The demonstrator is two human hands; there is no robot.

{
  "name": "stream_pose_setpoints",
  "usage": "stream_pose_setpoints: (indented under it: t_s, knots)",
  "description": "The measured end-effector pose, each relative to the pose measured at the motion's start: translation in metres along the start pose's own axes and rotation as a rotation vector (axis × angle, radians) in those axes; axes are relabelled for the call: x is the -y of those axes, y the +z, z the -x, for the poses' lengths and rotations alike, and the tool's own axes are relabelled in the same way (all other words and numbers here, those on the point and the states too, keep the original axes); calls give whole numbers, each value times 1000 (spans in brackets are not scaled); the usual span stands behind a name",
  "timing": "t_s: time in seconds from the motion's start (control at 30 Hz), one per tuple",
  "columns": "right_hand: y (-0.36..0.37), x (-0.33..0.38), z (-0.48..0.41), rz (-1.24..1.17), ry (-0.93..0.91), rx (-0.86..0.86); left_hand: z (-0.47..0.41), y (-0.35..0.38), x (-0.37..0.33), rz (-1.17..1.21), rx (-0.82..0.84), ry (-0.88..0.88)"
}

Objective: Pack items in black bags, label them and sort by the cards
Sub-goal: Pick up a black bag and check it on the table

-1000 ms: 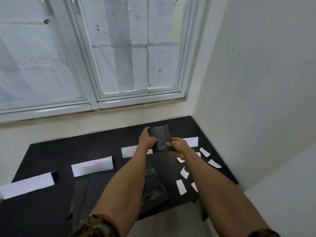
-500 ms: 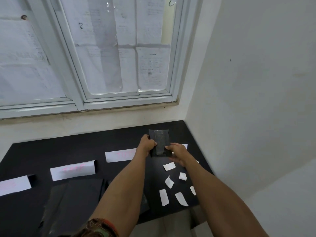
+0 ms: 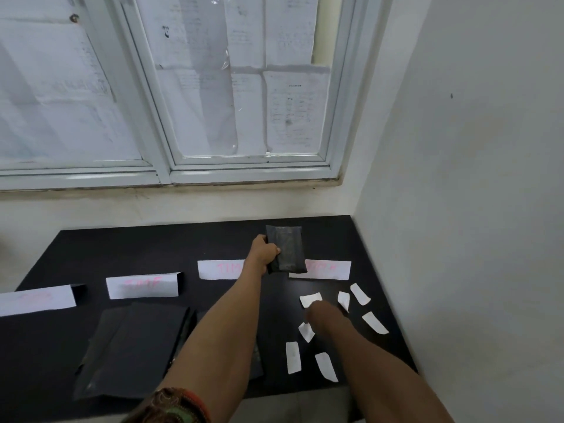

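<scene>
My left hand (image 3: 263,249) grips a small packed black bag (image 3: 287,251) by its left edge and holds it upright above the black table (image 3: 152,248), over the gap between two cards. My right hand (image 3: 320,314) is blurred and low over the loose white labels (image 3: 310,300) at the right; I cannot see its fingers clearly. Several white cards with pink writing stand in a row: one far left (image 3: 36,299), one left of centre (image 3: 142,285), one in the middle (image 3: 218,269), one at the right (image 3: 328,270).
A stack of flat black bags (image 3: 131,346) lies at the front left of the table. A white wall closes the right side and a papered window sits behind. More labels (image 3: 293,357) lie near the front edge.
My right hand let go of the packed bag and dropped toward the loose labels. My left hand still holds the bag, now alone.
</scene>
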State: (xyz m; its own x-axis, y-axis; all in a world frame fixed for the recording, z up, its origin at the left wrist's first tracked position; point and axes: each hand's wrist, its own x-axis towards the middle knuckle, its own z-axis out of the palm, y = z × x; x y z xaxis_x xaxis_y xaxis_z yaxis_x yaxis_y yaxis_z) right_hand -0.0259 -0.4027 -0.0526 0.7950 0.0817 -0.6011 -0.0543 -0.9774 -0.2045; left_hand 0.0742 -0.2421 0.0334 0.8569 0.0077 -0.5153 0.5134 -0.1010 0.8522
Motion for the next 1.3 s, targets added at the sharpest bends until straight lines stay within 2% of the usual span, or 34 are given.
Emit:
stream_pose_setpoints:
  t_s: [0.27, 0.47, 0.57, 0.7, 0.83, 0.9, 0.93, 1.07, 1.17, 1.3]
  knots:
    - [29, -7, -3, 602, -158, -92, -4, -1, 7, -5, 3, -1]
    - [35, 2, -9, 718, -171, -58, -4, -9, 3, 16, 4, -3]
    - [32, 4, -11, 650, -163, -65, -2, -13, 3, 24, 12, -12]
    - [9, 5, -6, 380, -97, -190, 1, -22, 2, 53, 24, -19]
    - [-37, 7, 12, -124, -2, -541, 8, -36, -2, 143, 30, -9]
    - [-66, 10, 20, -454, -32, -644, 12, -42, -5, 190, 33, -10]
    - [-83, 15, 26, -544, -67, -682, 15, -48, -8, 218, 36, -4]
    - [-136, 56, 46, -580, -259, -708, 30, -71, -17, 285, 48, 43]
    - [-148, 99, 54, -417, -386, -704, 44, -87, -24, 278, 92, 63]
    - [-146, 151, 57, -221, -421, -840, 63, -109, -31, 258, 160, 86]
